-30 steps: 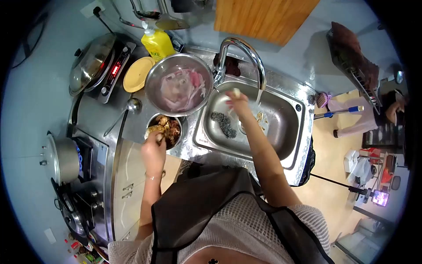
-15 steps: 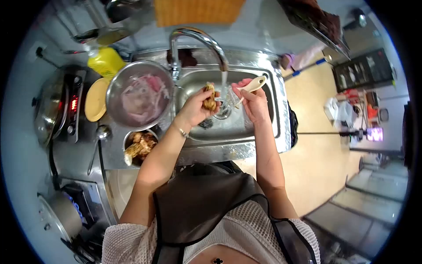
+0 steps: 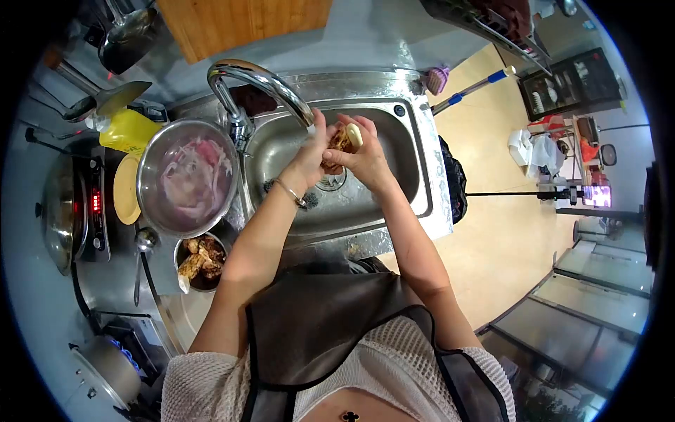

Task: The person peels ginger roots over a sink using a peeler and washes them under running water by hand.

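Over the steel sink (image 3: 281, 200), both hands are close together below the curved faucet (image 3: 264, 76). A knobbly brown root-like piece (image 3: 340, 143) is between them. My left hand (image 3: 310, 157) is closed around its left side, partly hiding it. My right hand (image 3: 362, 156) grips a cream-handled peeler (image 3: 354, 135), its thumb lying across the brown piece; the peeler's blade is hidden. A dark scrubber (image 3: 309, 201) lies in the sink beneath my left wrist.
Left of the sink are a steel bowl of pale meat (image 3: 146, 184), a small pot of brown pieces (image 3: 178, 254), a ladle (image 3: 146, 240) and a yellow plate (image 3: 126, 188). A lit burner (image 3: 125, 353) is at lower left.
My right hand has moved left with the peeler and now meets my left hand at the brown piece. The view has shifted, and running water no longer shows clearly.
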`<state>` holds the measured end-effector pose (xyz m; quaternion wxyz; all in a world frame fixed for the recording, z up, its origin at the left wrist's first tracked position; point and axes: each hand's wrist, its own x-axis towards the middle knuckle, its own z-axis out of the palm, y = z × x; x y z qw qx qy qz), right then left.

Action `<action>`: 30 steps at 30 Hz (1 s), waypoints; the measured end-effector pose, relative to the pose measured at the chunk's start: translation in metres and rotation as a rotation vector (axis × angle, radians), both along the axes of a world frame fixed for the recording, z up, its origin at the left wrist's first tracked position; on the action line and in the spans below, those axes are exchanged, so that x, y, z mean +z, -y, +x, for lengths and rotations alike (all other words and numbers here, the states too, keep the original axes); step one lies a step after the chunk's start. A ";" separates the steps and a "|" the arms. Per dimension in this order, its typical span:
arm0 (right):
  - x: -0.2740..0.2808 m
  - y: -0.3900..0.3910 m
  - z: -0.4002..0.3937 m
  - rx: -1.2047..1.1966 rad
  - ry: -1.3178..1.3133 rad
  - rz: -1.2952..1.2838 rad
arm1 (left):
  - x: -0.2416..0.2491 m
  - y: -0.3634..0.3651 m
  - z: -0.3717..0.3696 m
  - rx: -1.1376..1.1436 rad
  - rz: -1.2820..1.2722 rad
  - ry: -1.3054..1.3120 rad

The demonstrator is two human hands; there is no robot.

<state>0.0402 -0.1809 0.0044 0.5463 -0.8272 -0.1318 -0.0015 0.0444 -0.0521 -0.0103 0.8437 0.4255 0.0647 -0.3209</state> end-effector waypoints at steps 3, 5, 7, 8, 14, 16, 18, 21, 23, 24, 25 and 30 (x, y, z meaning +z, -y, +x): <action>-0.011 -0.008 0.013 -0.040 -0.145 0.198 | 0.001 -0.005 0.002 0.039 -0.040 0.024; -0.012 -0.010 0.021 -0.057 -0.271 0.292 | 0.008 -0.007 -0.001 0.065 -0.028 0.066; -0.011 -0.010 0.027 -0.086 -0.398 0.390 | 0.009 -0.010 -0.006 0.192 -0.173 0.043; -0.009 -0.011 0.027 -0.079 -0.406 0.388 | 0.007 -0.012 -0.008 0.201 -0.172 0.037; -0.015 -0.019 0.022 0.065 -0.225 0.252 | 0.010 -0.041 -0.011 -0.059 0.434 0.265; -0.015 -0.020 0.026 0.024 -0.299 0.230 | 0.000 -0.036 -0.012 0.018 0.448 0.358; -0.016 -0.020 0.026 -0.078 -0.392 0.308 | -0.003 -0.033 -0.014 0.075 0.443 0.406; -0.005 -0.023 0.018 0.037 -0.188 0.198 | 0.005 -0.038 -0.015 0.103 0.273 0.300; -0.011 -0.026 0.014 0.110 0.010 0.063 | -0.006 -0.042 -0.017 0.075 0.340 0.354; -0.013 -0.025 0.016 0.104 0.009 0.059 | -0.008 -0.042 -0.018 0.049 0.409 0.413; -0.014 -0.025 0.019 0.031 -0.103 0.104 | -0.009 -0.040 -0.019 0.046 0.406 0.414; -0.010 -0.014 0.025 -0.128 -0.515 0.451 | -0.006 -0.038 -0.026 0.139 0.634 0.638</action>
